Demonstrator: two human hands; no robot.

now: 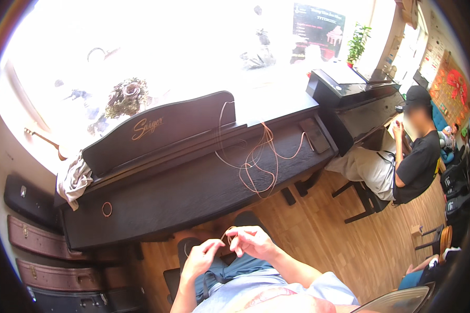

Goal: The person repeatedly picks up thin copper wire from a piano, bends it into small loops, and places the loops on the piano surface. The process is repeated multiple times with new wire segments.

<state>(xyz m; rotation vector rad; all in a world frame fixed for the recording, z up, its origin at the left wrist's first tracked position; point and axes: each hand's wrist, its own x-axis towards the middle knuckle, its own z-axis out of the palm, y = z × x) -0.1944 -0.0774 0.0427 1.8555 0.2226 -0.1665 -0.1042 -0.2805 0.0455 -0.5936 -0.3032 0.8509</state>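
Note:
My left hand [200, 256] and my right hand [251, 241] are raised close together over my lap, both pinching a thin copper-coloured wire [227, 234] that loops between their fingertips. In front of me stands a dark closed piano [193, 188]. On its closed lid lies a tangle of the same copper wire [256, 167], with one strand running up over the music stand [162, 128]. A small coil of wire [107, 209] lies on the lid to the left.
A grey cloth [74, 180] hangs over the piano's left end. Instrument cases [42, 245] are stacked at the left. A second dark piano [350, 99] stands at the right, where a person in a black shirt [415, 161] sits on a bench. The floor is wooden.

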